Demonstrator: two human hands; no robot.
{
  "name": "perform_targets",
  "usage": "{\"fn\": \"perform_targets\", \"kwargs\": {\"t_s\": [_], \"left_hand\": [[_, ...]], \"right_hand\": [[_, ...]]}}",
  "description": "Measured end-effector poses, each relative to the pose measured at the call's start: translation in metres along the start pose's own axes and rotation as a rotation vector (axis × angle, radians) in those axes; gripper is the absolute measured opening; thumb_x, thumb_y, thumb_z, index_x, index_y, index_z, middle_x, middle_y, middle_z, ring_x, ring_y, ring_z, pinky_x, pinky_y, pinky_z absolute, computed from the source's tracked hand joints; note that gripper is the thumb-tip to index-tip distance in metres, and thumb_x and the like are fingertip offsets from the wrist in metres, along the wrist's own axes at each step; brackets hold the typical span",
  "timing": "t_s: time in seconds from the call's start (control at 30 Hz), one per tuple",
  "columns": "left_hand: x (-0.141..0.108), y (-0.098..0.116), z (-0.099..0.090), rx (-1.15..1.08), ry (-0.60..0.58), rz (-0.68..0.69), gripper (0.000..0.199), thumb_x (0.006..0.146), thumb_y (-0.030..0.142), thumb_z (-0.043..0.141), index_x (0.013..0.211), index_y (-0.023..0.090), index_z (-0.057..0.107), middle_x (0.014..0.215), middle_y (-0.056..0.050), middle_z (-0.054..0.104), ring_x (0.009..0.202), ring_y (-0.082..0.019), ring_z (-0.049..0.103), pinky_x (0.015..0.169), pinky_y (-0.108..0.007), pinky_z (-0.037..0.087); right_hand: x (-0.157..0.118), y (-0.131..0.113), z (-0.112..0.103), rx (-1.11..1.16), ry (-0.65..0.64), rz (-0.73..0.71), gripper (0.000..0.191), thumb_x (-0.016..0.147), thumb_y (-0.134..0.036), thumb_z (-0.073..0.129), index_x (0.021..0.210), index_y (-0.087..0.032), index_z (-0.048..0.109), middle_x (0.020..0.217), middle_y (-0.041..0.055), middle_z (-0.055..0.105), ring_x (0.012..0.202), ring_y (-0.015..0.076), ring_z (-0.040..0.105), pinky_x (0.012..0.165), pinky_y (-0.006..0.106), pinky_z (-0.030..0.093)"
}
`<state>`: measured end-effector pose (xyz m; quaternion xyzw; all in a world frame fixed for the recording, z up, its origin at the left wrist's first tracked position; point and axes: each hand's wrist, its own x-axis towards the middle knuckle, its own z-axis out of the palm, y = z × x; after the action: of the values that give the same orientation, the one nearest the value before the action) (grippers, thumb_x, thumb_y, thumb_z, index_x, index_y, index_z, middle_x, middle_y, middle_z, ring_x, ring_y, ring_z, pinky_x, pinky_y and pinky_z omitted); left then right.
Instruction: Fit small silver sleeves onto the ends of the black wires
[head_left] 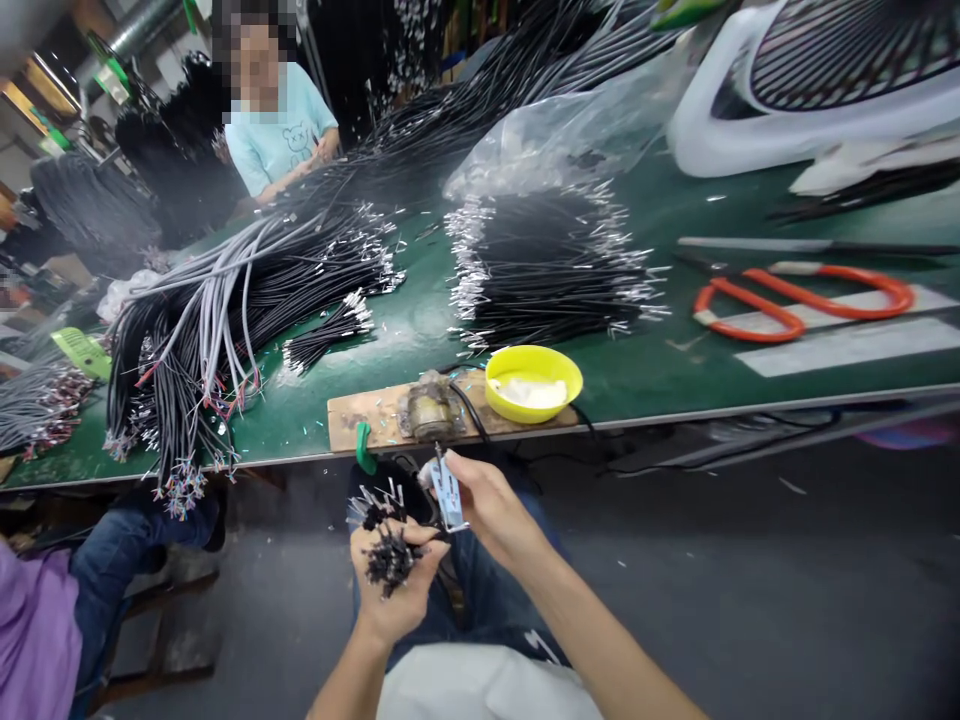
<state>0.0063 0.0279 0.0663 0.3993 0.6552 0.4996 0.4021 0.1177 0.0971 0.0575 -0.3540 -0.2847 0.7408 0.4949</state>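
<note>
In the head view, we see both hands just below the near edge of the green table (652,350). The left hand (405,600) is closed around a thick bundle of black cables (390,562). We look at this bundle almost from its end, so its long axis seems to run mostly along our sight, while some silvery tips spread toward twelve o'clock. The right hand (491,505) pinches a small light-blue piece (448,500) between the thumb and the fingers; what this piece is, we cannot tell. Its long axis goes from eleven to five o'clock, and its upper end is near the motor-like part (433,410) on the wooden board (360,418). From the right fingertips, the bundle lies near, at about seven o'clock. The left thumb is the nearer one to the lower end of the light-blue piece; whether they touch, we cannot say. The yellow bowl (525,412) stands at one o'clock from the right hand.
</note>
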Motion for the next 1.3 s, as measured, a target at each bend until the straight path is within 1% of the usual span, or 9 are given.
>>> {"fn": "perform_targets", "kwargs": {"t_s": [0.13, 0.3, 0.5, 0.67, 0.83, 0.93, 1.0, 1.13, 1.3], "left_hand": [[-0.001, -0.004, 0.003, 0.031, -0.076, 0.05, 0.017, 0.059, 0.035, 0.074, 0.058, 0.018, 0.07, 0.062, -0.006, 0.07, 0.065, -0.023, 0.065, 0.073, -0.035, 0.053], [-0.002, -0.011, 0.007, 0.036, -0.075, 0.069, 0.019, 0.062, 0.035, 0.072, 0.061, 0.016, 0.069, 0.066, -0.007, 0.07, 0.069, -0.022, 0.065, 0.074, -0.033, 0.053], [-0.002, -0.015, 0.008, 0.023, -0.087, 0.052, 0.025, 0.062, 0.04, 0.07, 0.058, 0.016, 0.068, 0.06, -0.006, 0.067, 0.06, -0.02, 0.063, 0.064, -0.031, 0.053], [-0.012, -0.018, 0.006, 0.005, -0.069, 0.021, 0.026, 0.058, 0.042, 0.073, 0.054, 0.017, 0.068, 0.057, -0.005, 0.065, 0.06, -0.02, 0.061, 0.066, -0.031, 0.051], [-0.017, -0.021, 0.003, -0.015, -0.038, -0.038, 0.021, 0.061, 0.037, 0.071, 0.059, 0.017, 0.07, 0.059, -0.004, 0.066, 0.06, -0.019, 0.061, 0.066, -0.032, 0.051], [-0.019, -0.019, 0.002, -0.025, -0.018, -0.107, 0.021, 0.064, 0.033, 0.07, 0.077, 0.017, 0.072, 0.065, -0.004, 0.069, 0.064, -0.02, 0.063, 0.068, -0.033, 0.052], [-0.021, -0.017, 0.002, -0.049, -0.029, -0.161, 0.02, 0.063, 0.028, 0.071, 0.08, 0.016, 0.072, 0.067, -0.005, 0.071, 0.066, -0.02, 0.064, 0.07, -0.034, 0.052], [-0.03, -0.014, 0.007, -0.062, 0.012, -0.146, 0.014, 0.059, 0.02, 0.073, 0.071, 0.016, 0.069, 0.069, -0.006, 0.071, 0.067, -0.022, 0.065, 0.067, -0.034, 0.053], [-0.04, -0.019, 0.009, -0.061, -0.033, -0.18, 0.016, 0.058, 0.02, 0.074, 0.07, 0.013, 0.067, 0.071, -0.008, 0.071, 0.071, -0.023, 0.065, 0.064, -0.033, 0.052]], "right_hand": [[-0.001, 0.0, 0.001, 0.092, -0.006, 0.031, 0.041, 0.055, -0.059, 0.071, 0.05, -0.018, 0.065, 0.045, -0.0013, 0.058, 0.04, 0.0099, 0.048, 0.043, 0.021, 0.038], [-0.001, -0.001, 0.001, 0.164, -0.033, 0.071, 0.039, 0.051, -0.056, 0.075, 0.049, -0.019, 0.067, 0.046, -0.0008, 0.061, 0.042, 0.0106, 0.052, 0.047, 0.022, 0.043], [-0.003, 0.01, -0.006, 0.234, -0.059, 0.149, 0.042, 0.054, -0.06, 0.071, 0.057, -0.018, 0.069, 0.049, 0.0001, 0.062, 0.045, 0.0112, 0.053, 0.046, 0.022, 0.043], [-0.012, 0.03, -0.023, 0.135, 0.019, 0.13, 0.045, 0.058, -0.063, 0.067, 0.061, -0.018, 0.068, 0.051, 0.0007, 0.06, 0.047, 0.0133, 0.053, 0.048, 0.026, 0.043], [-0.032, 0.039, -0.041, 0.013, 0.077, 0.093, 0.035, 0.06, -0.05, 0.073, 0.058, -0.016, 0.065, 0.051, -0.0011, 0.055, 0.05, 0.0115, 0.046, 0.049, 0.024, 0.039], [-0.045, 0.038, -0.046, -0.214, 0.146, -0.011, 0.03, 0.064, -0.047, 0.07, 0.06, -0.018, 0.064, 0.052, -0.001, 0.054, 0.051, 0.0129, 0.046, 0.05, 0.025, 0.038], [-0.052, 0.035, -0.045, -0.448, 0.172, -0.18, 0.026, 0.07, -0.044, 0.066, 0.062, -0.019, 0.063, 0.056, 0.0005, 0.056, 0.054, 0.0155, 0.049, 0.052, 0.027, 0.04], [-0.061, 0.028, -0.033, -0.758, 0.035, -0.504, 0.01, 0.074, -0.032, 0.064, 0.073, -0.022, 0.066, 0.063, 0.0023, 0.061, 0.062, 0.0187, 0.054, 0.062, 0.032, 0.044], [-0.064, 0.027, -0.023, -0.82, -0.057, -0.676, 0.005, 0.076, -0.021, 0.062, 0.079, -0.022, 0.066, 0.067, 0.0027, 0.064, 0.064, 0.0186, 0.056, 0.063, 0.033, 0.045]]}}
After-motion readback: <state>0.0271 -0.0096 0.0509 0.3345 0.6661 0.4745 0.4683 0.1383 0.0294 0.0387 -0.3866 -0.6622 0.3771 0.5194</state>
